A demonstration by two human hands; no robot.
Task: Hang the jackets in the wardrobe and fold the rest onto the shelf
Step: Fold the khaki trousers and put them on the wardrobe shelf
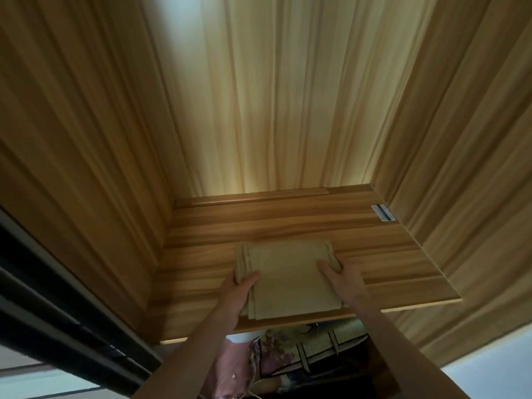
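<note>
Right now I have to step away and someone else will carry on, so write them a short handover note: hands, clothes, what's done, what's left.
Left hand: grips the left edge of the folded beige garment, thumb on top.
Right hand: holds its right edge the same way.
The garment lies flat on the wooden shelf, its near edge at the shelf's front lip.
Below the shelf, hanging clothes show, among them a green-striped piece and a pink one.
Done: this piece is folded and on the shelf.
Left: probably slide it further in and let go; whether other clothes still wait cannot be seen from here.
</note>
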